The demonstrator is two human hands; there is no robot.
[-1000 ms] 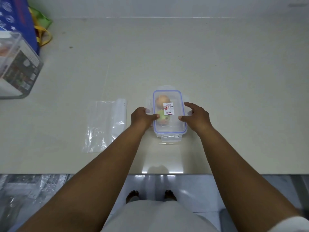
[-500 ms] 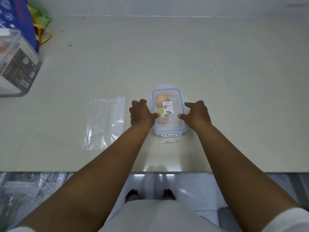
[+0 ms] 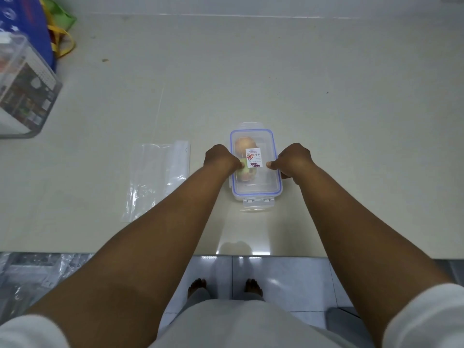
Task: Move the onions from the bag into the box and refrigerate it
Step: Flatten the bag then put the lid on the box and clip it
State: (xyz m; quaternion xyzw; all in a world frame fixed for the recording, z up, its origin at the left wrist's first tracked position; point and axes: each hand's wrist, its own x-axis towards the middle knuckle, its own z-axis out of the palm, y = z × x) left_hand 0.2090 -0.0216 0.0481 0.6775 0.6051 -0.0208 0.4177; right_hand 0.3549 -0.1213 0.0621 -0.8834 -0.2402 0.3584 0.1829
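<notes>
A clear plastic box (image 3: 256, 189) with a blue-sealed lid and a white sticker sits on the pale counter (image 3: 276, 84), near its front edge. Two onions (image 3: 242, 144) show through the lid. My left hand (image 3: 219, 158) presses on the box's left side, thumb on the lid. My right hand (image 3: 292, 158) presses on the right side, thumb on the lid, fingers curled down over the edge. The near latch flap (image 3: 258, 202) sticks out flat. An empty clear zip bag (image 3: 158, 177) lies flat to the left of the box.
A clear storage bin (image 3: 22, 96) stands at the counter's left edge, with a blue bag (image 3: 27, 23) with yellow handles behind it. Plastic-wrapped items (image 3: 32, 275) lie below the counter on the left. Tiled floor and my feet show below.
Both hands have closed in on the box's long sides, fingers curling down over the side edges. The box and bag have stayed in place.
</notes>
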